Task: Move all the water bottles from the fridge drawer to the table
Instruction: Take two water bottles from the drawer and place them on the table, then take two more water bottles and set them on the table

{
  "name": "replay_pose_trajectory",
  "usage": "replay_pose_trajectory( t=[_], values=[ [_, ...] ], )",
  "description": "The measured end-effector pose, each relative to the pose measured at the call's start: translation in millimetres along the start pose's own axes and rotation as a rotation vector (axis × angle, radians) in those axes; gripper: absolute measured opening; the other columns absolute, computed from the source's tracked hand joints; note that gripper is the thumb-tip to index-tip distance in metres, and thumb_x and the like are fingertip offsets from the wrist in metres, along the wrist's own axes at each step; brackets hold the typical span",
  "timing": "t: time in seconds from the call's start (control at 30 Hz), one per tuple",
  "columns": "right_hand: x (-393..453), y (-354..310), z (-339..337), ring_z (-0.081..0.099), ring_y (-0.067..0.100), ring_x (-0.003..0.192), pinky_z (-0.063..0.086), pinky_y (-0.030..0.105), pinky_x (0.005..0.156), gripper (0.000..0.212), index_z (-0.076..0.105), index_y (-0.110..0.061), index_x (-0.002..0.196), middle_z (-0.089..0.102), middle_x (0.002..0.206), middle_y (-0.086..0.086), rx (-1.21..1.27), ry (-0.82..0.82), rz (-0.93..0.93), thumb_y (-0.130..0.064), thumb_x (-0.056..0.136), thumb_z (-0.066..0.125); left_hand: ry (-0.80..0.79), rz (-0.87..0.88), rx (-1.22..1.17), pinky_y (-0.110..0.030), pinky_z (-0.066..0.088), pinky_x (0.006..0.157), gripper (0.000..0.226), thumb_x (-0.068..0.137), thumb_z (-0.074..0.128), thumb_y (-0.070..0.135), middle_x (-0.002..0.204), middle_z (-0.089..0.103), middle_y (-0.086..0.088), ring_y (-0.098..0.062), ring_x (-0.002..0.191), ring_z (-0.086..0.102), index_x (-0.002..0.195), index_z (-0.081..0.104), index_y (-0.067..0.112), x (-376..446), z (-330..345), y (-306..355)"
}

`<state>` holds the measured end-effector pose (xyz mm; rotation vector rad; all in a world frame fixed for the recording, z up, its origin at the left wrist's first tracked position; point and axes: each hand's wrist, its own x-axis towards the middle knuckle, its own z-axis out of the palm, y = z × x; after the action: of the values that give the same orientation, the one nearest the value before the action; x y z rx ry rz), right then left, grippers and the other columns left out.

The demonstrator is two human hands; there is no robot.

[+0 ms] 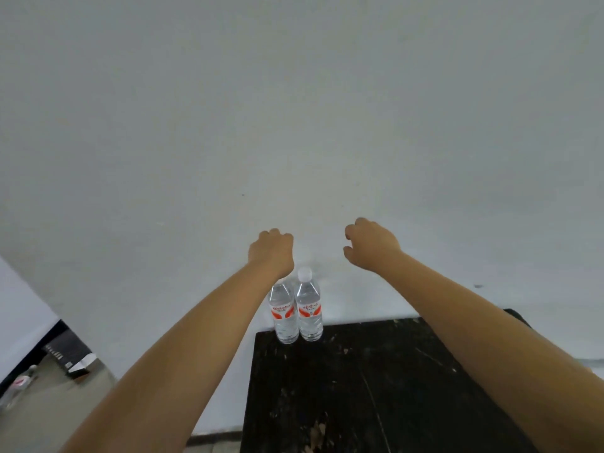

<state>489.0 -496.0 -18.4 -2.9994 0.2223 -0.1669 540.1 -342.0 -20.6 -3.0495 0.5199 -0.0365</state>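
Two clear water bottles with red-and-white labels stand upright side by side at the far left corner of a black scuffed table [376,387], against a white wall. The left bottle [283,317] has its top hidden behind my left wrist; the right bottle [309,308] shows its white cap. My left hand [272,251] hovers above and just behind the bottles, fingers curled under, holding nothing. My right hand [371,245] is raised to the right of them, fingers loosely bent and apart, with nothing in it. No fridge drawer is in view.
A white wall [294,109] fills most of the view directly behind the table. At the lower left, on the floor, lie a dark box with an open flap [76,362] and what looks like another bottle [21,384], blurred.
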Motion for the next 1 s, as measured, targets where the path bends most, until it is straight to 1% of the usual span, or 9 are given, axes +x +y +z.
replay_pose_trajectory(
  t=[0.17,0.27,0.4,0.57,0.6,0.67,0.77,0.9,1.0],
  values=[
    [-87,35,-63,0.051,0.031,0.116,0.044,0.037,0.092,0.034,0.052,-0.006,0.124,0.050,0.127,0.013,0.008,0.164,0.096,-0.020,0.094,0.046,0.125,0.176,-0.009,-0.038,0.042,0.099,0.036,0.095,0.043,0.010,0.134,0.048,-0.012,-0.030,0.126,0.043,0.130,0.050,0.011,-61,-44,42],
    [-163,55,-80,0.053,0.029,0.115,0.045,0.036,0.092,0.034,0.054,-0.006,0.124,0.051,0.128,0.011,-0.012,0.208,0.172,-0.020,0.094,0.046,0.142,0.348,-0.029,-0.038,0.041,0.100,0.035,0.095,0.043,0.010,0.134,0.049,-0.013,-0.031,0.126,0.044,0.128,0.053,0.012,-103,-53,81],
    [-277,81,-95,0.054,0.028,0.116,0.045,0.035,0.095,0.035,0.054,-0.007,0.126,0.051,0.131,0.010,-0.086,0.227,0.300,-0.021,0.094,0.045,0.151,0.633,-0.043,-0.034,0.046,0.094,0.033,0.096,0.043,0.011,0.130,0.054,-0.012,-0.029,0.117,0.053,0.128,0.054,0.010,-173,-55,160],
    [-448,136,-125,0.053,0.029,0.116,0.045,0.034,0.089,0.034,0.054,-0.007,0.124,0.051,0.129,0.010,-0.185,0.197,0.622,-0.021,0.095,0.043,0.138,0.973,-0.110,-0.035,0.049,0.095,0.032,0.095,0.044,0.010,0.127,0.057,-0.010,-0.028,0.112,0.056,0.125,0.055,0.010,-285,-66,305],
    [-465,144,-128,0.053,0.031,0.115,0.045,0.034,0.087,0.033,0.055,-0.006,0.121,0.051,0.126,0.011,-0.224,0.172,0.679,-0.020,0.094,0.043,0.122,1.017,-0.109,-0.034,0.049,0.093,0.032,0.095,0.043,0.009,0.127,0.057,-0.010,-0.027,0.112,0.056,0.125,0.055,0.010,-301,-67,316],
    [-577,180,-152,0.053,0.032,0.115,0.046,0.036,0.089,0.032,0.056,-0.005,0.119,0.052,0.124,0.013,-0.323,0.172,0.882,-0.019,0.093,0.043,0.115,1.206,-0.124,-0.033,0.047,0.091,0.033,0.095,0.043,0.009,0.127,0.056,-0.011,-0.027,0.113,0.056,0.126,0.055,0.010,-390,-80,400],
    [-628,196,-159,0.054,0.030,0.115,0.046,0.035,0.090,0.033,0.057,-0.006,0.121,0.053,0.125,0.012,-0.257,0.202,1.007,-0.019,0.092,0.046,0.151,1.297,-0.034,-0.038,0.047,0.094,0.033,0.095,0.042,0.010,0.129,0.053,-0.013,-0.031,0.118,0.052,0.125,0.055,0.009,-426,-81,432],
    [-764,229,-177,0.055,0.030,0.112,0.045,0.033,0.085,0.031,0.059,-0.006,0.117,0.055,0.124,0.013,-0.261,0.204,1.234,-0.019,0.092,0.047,0.161,1.484,0.006,-0.039,0.045,0.096,0.035,0.093,0.045,0.010,0.132,0.051,-0.014,-0.032,0.123,0.049,0.126,0.054,0.010,-530,-82,524],
    [-859,259,-193,0.054,0.032,0.114,0.045,0.034,0.090,0.030,0.060,-0.005,0.116,0.056,0.123,0.015,-0.249,0.221,1.355,-0.017,0.091,0.048,0.210,1.578,-0.012,-0.038,0.046,0.093,0.033,0.091,0.044,0.007,0.127,0.053,-0.015,-0.032,0.119,0.050,0.122,0.055,0.007,-613,-88,587]
  ],
)
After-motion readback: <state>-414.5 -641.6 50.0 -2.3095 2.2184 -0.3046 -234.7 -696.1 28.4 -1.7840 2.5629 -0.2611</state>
